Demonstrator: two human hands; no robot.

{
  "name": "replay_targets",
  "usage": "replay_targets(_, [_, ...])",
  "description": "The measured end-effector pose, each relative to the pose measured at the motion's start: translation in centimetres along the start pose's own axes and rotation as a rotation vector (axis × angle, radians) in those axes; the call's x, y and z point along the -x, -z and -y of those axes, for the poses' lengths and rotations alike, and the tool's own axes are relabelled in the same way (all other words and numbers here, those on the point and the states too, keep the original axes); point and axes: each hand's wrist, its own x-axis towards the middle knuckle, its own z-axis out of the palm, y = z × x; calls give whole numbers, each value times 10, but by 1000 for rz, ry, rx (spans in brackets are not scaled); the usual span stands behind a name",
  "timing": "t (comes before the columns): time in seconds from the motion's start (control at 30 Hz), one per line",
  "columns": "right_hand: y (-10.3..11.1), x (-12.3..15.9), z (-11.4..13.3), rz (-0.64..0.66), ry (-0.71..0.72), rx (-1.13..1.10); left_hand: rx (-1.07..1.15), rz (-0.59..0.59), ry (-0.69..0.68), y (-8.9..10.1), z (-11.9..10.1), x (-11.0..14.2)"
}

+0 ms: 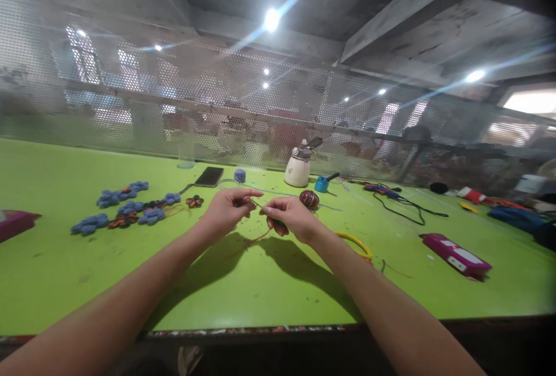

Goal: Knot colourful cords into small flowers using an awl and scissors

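Blue yarn flowers [90, 223] look done, at left on surface [243, 295] — dark piece [280, 227] in curled right hand [290, 212] seems unfinished, orange strand [260, 237] trailing; left hand [223, 211] pinching thin length [256, 203] — yarn or tool unclear.

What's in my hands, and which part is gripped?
The right hand pinches a thin piece, yarn or tool unclear, that runs to the left hand; whether the hold is at an end or mid-length cannot be told.

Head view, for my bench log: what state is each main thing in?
Left hand: curled, hold unclear
Right hand: closed on thin item
White jug with dark lid: upright, flap raised
Black rectangular phone: flat, screen dark
Round multicoloured yarn ball: wound
Blue crocheted flowers: laid flat
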Motion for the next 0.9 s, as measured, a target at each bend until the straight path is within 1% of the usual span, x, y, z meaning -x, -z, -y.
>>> replay_targets(0.1, [-7,-2,-7,17,-33,-170,-129,-107,-213,-6,1,3])
replay_targets(0.13, [-11,-3,-9,35,-33,-229,-127,-128,-245,-7,0,3])
replay_targets(0.17, [-14,-4,-12,51,-27,-278,-100,-140,-246,-9,-1,4])
replay_targets(0.2, [-18,-4,-14,64,-18,-316,-55,-143,-218,-9,-2,5])
replay_targets(0.33, [-27,-4,-19,73,38,-398,164,-156,23,-9,-8,6])
replay_targets(0.4, [-28,-4,-20,83,63,-412,265,-149,104,-7,-7,5])
replay_targets(0.5, [-27,-4,-21,94,95,-397,437,-119,148,-5,-2,2])
replay_targets(0.6, [-26,-3,-20,60,117,-344,573,-96,181,-2,1,0])
replay_targets(0.77, [-23,-1,-13,-36,117,-198,610,-51,168,1,-1,-1])
replay_targets(0.9, [-18,-2,-9,-80,164,-97,628,-32,156,3,1,-3])
